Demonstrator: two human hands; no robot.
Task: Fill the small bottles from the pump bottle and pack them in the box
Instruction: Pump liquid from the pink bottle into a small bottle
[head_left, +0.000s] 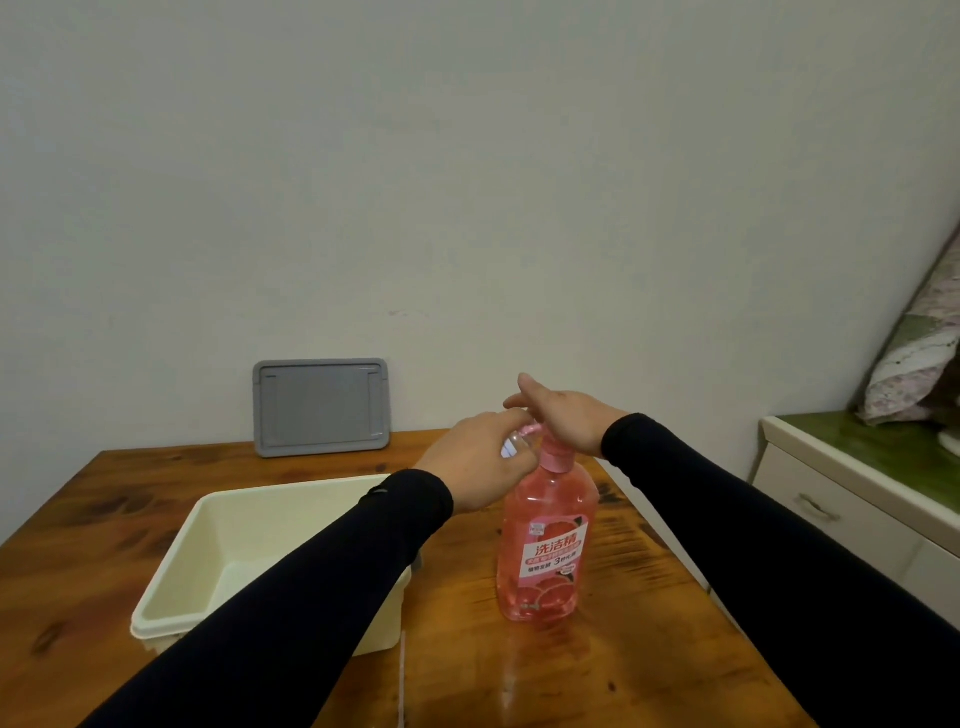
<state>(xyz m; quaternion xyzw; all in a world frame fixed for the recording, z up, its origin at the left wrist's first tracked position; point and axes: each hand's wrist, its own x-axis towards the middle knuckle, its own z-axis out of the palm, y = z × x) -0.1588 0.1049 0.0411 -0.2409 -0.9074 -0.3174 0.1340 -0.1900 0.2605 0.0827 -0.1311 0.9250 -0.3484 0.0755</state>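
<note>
Two hands meet over the pump bottle (545, 535), which stands upright on the wooden tabletop (597, 670), right of centre and near its right edge. I see bare wood in front of the bottle and behind it toward the wall. Cream box (218, 551) sits open to the left, close to the tabletop's front-left edge; my left sleeve crosses its near corner. Grey lid (321, 408) leans upright on the wall behind the box. White cabinet (841, 499) stands just beyond the right edge. Right hand (563, 415) lies flat, fingers straight, palm pressing on the pump head. Left hand (480, 462) curls its fingers around a small clear bottle (511, 447) held at the pump's spout.
</note>
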